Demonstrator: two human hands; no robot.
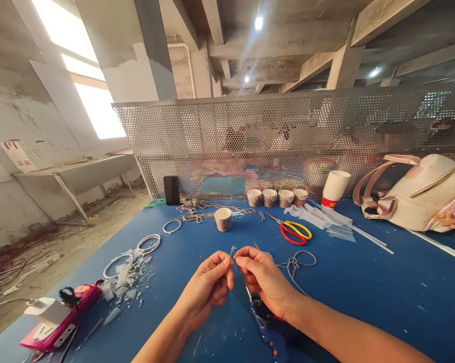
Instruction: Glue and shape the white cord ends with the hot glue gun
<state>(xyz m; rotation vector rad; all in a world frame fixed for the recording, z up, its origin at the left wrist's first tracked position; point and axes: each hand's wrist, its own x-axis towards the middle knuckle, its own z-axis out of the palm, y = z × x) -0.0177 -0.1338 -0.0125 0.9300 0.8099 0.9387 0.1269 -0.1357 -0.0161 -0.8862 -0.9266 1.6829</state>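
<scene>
My left hand (214, 280) and my right hand (263, 277) meet above the front middle of the blue table (363, 292). Both pinch a thin grey-brown cord (233, 249), whose frayed tip shows between the fingertips. More grey cord (296, 262) lies looped to the right of my right hand. Beneath my right wrist is a dark blue tool (259, 315), partly hidden. Beyond the hands a small wrapped cup (223, 220) stands upright. Scissors with red and yellow handles (296, 233) lie open at its right.
Several wrapped cups (270, 197), stacked paper cups (335, 189), clear sticks (331, 220) and a backpack (424, 194) line the back right. At left are a phone (172, 190), white rings (149, 244), scraps (131, 275) and a pink power strip (61, 322).
</scene>
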